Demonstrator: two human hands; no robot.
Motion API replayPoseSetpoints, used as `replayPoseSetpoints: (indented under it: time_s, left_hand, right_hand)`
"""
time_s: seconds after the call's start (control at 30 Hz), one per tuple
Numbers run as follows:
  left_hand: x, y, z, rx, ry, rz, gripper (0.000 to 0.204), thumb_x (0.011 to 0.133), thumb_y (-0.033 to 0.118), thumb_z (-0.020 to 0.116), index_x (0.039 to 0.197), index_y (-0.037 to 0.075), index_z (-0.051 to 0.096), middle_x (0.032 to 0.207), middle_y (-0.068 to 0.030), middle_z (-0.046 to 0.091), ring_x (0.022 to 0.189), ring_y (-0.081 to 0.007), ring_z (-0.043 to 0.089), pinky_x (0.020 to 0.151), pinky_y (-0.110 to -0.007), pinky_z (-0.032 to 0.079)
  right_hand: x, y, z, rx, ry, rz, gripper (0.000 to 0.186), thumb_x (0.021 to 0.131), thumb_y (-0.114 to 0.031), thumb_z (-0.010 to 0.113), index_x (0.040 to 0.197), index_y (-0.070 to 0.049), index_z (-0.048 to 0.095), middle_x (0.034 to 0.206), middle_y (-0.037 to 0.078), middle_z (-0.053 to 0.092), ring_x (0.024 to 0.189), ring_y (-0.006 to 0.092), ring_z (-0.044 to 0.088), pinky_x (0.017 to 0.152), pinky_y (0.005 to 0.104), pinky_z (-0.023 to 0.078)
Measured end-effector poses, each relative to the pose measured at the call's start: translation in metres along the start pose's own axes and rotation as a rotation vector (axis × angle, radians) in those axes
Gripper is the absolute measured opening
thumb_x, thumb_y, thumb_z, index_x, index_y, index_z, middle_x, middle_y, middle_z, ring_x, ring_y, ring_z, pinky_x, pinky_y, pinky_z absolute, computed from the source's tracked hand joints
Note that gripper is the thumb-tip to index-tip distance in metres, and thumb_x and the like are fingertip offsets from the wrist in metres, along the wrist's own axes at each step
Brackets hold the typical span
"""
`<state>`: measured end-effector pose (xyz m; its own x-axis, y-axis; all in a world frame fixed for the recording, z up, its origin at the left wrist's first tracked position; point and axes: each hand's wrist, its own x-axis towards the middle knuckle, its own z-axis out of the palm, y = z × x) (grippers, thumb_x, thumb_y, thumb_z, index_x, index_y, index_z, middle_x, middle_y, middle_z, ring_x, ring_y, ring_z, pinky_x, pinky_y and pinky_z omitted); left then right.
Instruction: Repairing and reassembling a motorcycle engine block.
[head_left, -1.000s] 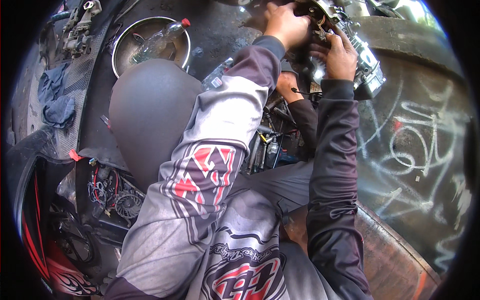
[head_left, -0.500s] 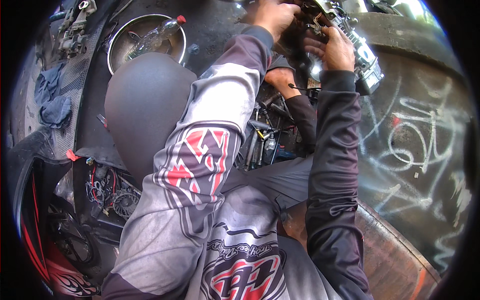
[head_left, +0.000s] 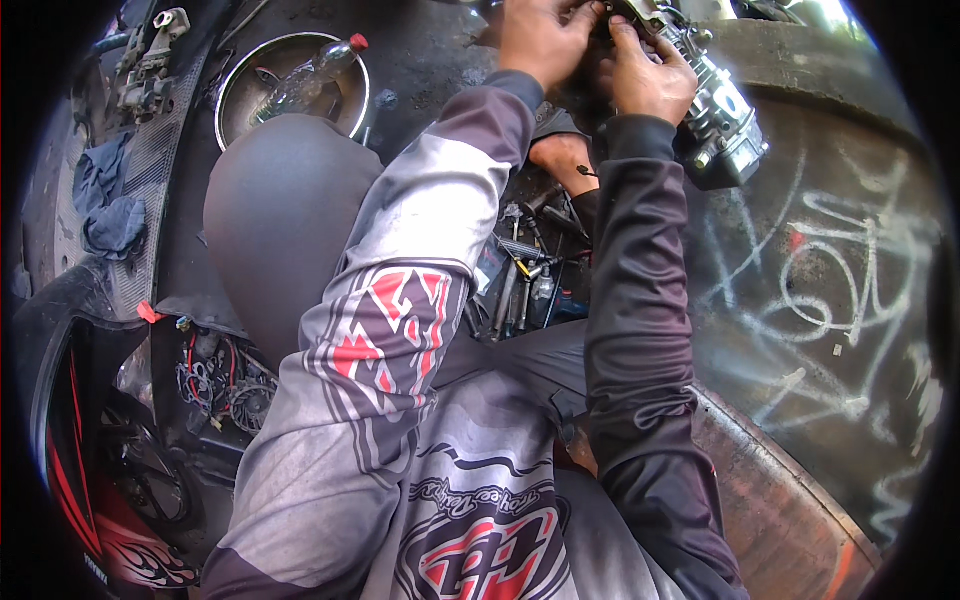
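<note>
A silver engine assembly [head_left: 725, 125] with ribbed fins lies at the top right. My left hand [head_left: 545, 40] is closed at its upper left part, thumb and forefinger pinching near the top edge. My right hand [head_left: 648, 75] is against the same part, fingers bent and thumb raised toward the left hand's fingertips. What either hand holds between its fingers is too small to make out. Below them, partly behind my right arm, is bare skin of a limb [head_left: 560, 158] beside a short black wire.
Several tools [head_left: 520, 280] lie between my legs. At left are a steel bowl [head_left: 232, 85] holding a plastic bottle [head_left: 310, 75], metal parts [head_left: 150, 75], a blue cloth [head_left: 110, 220], wiring [head_left: 210, 385] and red-black bodywork [head_left: 70, 470]. A spray-painted dark surface [head_left: 820, 370] is at right.
Both my hands have moved up and left along the engine assembly. My right thumb and fingers are now closer to the left hand's fingertips.
</note>
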<state>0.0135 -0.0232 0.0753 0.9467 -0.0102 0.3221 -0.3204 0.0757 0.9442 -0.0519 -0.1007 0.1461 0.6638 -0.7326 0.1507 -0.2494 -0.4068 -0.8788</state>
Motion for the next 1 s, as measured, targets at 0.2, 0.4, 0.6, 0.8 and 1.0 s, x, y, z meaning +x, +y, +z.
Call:
replayPoseSetpoints:
  time_s: [0.2, 0.4, 0.6, 0.8, 1.0]
  left_hand:
    - [-0.015, 0.002, 0.008, 0.372, 0.038, 0.267, 0.03, 0.093, 0.028, 0.064, 0.115, 0.012, 0.075, 0.134, -0.0283, 0.053, 0.115, -0.0474, 0.054, 0.101, -0.057, 0.044]
    - [-0.018, 0.023, 0.004, 0.621, -0.11, 0.227, 0.039, 0.093, 0.028, 0.06, 0.123, 0.006, 0.069, 0.138, -0.0296, 0.049, 0.122, -0.0483, 0.048, 0.105, -0.065, 0.039]
    - [-0.016, 0.002, 0.011, 0.232, -0.008, 0.138, 0.036, 0.088, 0.019, 0.066, 0.121, 0.003, 0.069, 0.131, -0.0316, 0.051, 0.119, -0.0507, 0.052, 0.104, -0.052, 0.045]
    - [-0.015, 0.0, 0.002, 0.226, -0.043, 0.172, 0.035, 0.09, 0.023, 0.068, 0.119, 0.004, 0.07, 0.128, -0.031, 0.054, 0.115, -0.0491, 0.055, 0.102, -0.052, 0.046]
    - [-0.024, 0.003, 0.007, 0.383, -0.041, 0.175, 0.037, 0.095, 0.031, 0.063, 0.128, 0.015, 0.069, 0.135, -0.0294, 0.049, 0.116, -0.0471, 0.055, 0.1, -0.056, 0.045]
  right_hand:
    - [0.003, 0.013, 0.001, -0.413, 0.146, -0.43, 0.058, 0.077, -0.045, 0.088, 0.111, 0.0, 0.076, 0.086, 0.016, 0.077, 0.079, 0.0251, 0.074, 0.079, 0.0368, 0.056]
    - [-0.002, 0.013, -0.02, -0.521, 0.219, -0.5, 0.051, 0.081, -0.045, 0.085, 0.11, -0.005, 0.074, 0.092, 0.016, 0.077, 0.082, 0.0299, 0.075, 0.079, 0.0379, 0.057]
    - [0.011, 0.013, -0.029, -0.616, 0.169, -0.658, 0.046, 0.084, -0.047, 0.08, 0.108, -0.008, 0.073, 0.092, 0.016, 0.077, 0.087, 0.0374, 0.074, 0.081, 0.0444, 0.057]
    - [-0.013, -0.019, -0.016, -0.811, 0.24, -0.606, 0.063, 0.088, -0.045, 0.077, 0.125, 0.005, 0.062, 0.113, 0.027, 0.07, 0.101, 0.0414, 0.07, 0.087, 0.0454, 0.056]
    - [-0.014, -0.034, -0.007, -0.829, 0.252, -0.445, 0.071, 0.082, -0.056, 0.078, 0.12, 0.001, 0.061, 0.113, 0.029, 0.069, 0.106, 0.0461, 0.067, 0.091, 0.0499, 0.053]
